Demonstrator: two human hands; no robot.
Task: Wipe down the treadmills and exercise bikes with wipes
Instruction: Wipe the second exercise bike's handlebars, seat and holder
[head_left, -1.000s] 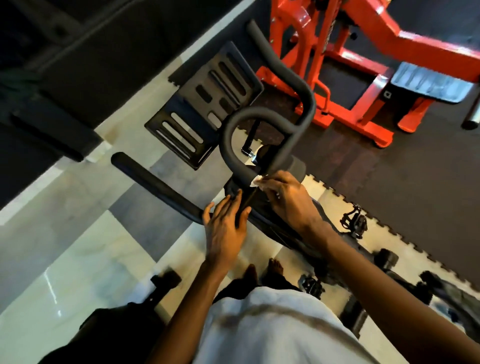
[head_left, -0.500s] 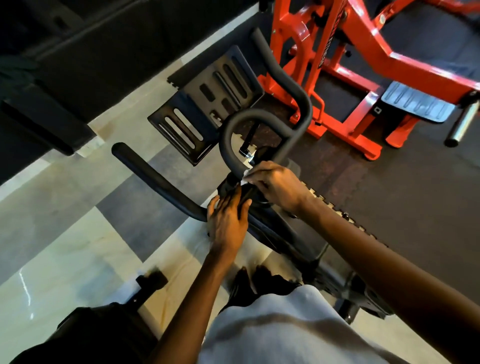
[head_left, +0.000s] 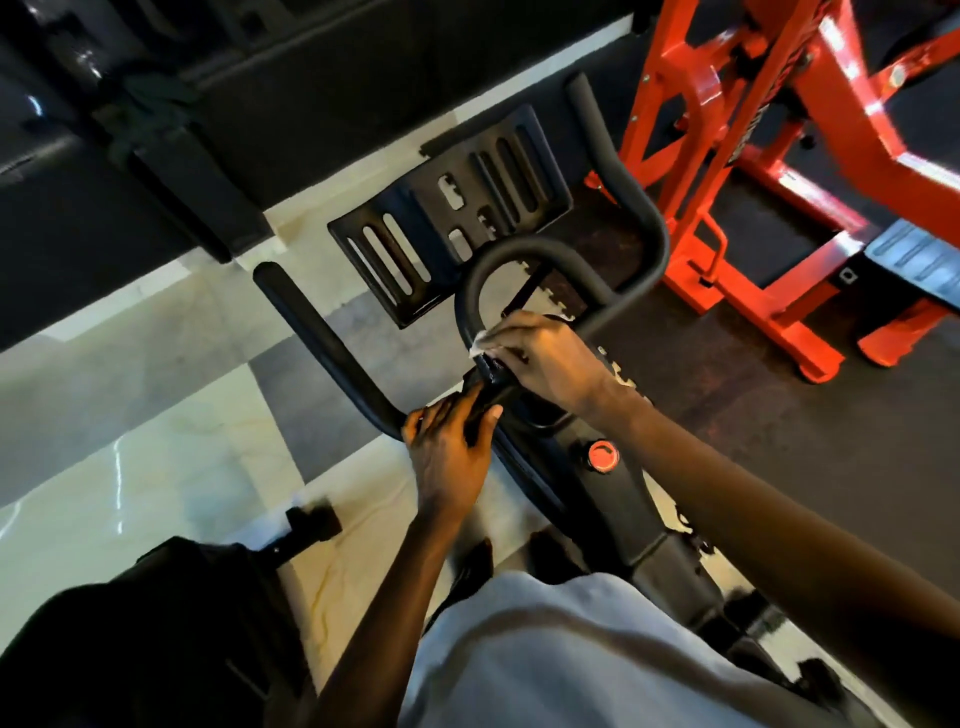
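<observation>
We note the left hand (head_left: 449, 457) curled round the exercise bike's (head_left: 613, 499) handlebar (head_left: 332, 349) at its centre clamp. Just beyond, the right hand (head_left: 550, 364) pinches a white wipe (head_left: 479, 344) against the inner loop. Floor: glossy pale marble tiles (head_left: 156, 441) on the left, dark rubber mat (head_left: 779, 426) on the right, carrying an orange machine frame (head_left: 727, 156).

right hand (head_left: 545, 358) pinches small white wipe (head_left: 479, 344) onto inner loop of black padded tubular bike handlebar (head_left: 311, 328) | left hand (head_left: 449, 452) grips same handlebar at centre stem | round red knob (head_left: 602, 455) just below hands | black slotted metal tray (head_left: 447, 218) ahead | orange-red steel machine (head_left: 691, 156) far right
</observation>
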